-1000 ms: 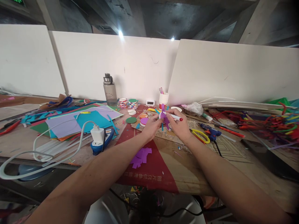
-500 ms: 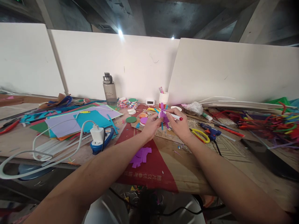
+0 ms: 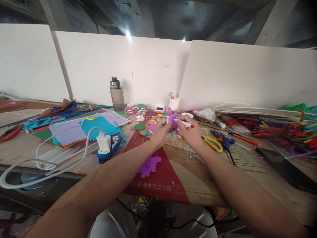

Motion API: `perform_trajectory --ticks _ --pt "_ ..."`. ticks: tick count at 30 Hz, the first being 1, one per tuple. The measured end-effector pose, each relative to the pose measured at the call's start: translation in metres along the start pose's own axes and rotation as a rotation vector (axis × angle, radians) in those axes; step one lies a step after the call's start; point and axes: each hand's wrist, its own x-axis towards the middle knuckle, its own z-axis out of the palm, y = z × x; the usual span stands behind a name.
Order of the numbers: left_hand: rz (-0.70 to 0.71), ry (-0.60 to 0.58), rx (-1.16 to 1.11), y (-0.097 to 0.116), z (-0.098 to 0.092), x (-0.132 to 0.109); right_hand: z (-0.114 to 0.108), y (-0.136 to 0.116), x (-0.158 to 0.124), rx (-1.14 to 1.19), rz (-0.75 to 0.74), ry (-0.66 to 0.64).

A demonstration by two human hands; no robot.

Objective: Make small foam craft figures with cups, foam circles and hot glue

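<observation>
My left hand is closed on the edge of a round purple paper craft piece with purple and blue strips sticking out around it. In my right hand is a white marker with a red end, its tip at the purple face of the piece. Both hands are close together above the table. Just left of them lie a purple-topped disc, an orange disc and a green disc. Purple paper cut-outs lie nearer my body.
Coloured sheets and a power strip with a white cable lie left. A bottle, a small clock and a paper cup stand behind. Yellow-handled scissors, a glue gun and pipe cleaners lie right.
The purple piece has turned slightly, so its round face shows more toward me. The marker stays against it, and both hands remain in nearly the same place.
</observation>
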Motion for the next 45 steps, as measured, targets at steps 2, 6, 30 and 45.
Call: perform_trajectory --ticks 2,6,30,45 --pt "-0.001 0.007 0.001 0.000 0.000 0.000 0.000 0.000 0.000 -0.005 -0.004 -0.001" --pt "0.020 0.017 0.002 -0.001 -0.002 0.002 0.000 -0.001 0.000 -0.009 -0.003 -0.004" --pt "0.066 0.113 0.019 0.004 -0.005 0.006 0.000 -0.006 -0.002 -0.006 0.006 -0.022" --pt "-0.020 0.057 0.026 0.004 -0.002 0.003 -0.004 0.000 0.002 0.087 0.095 0.089"
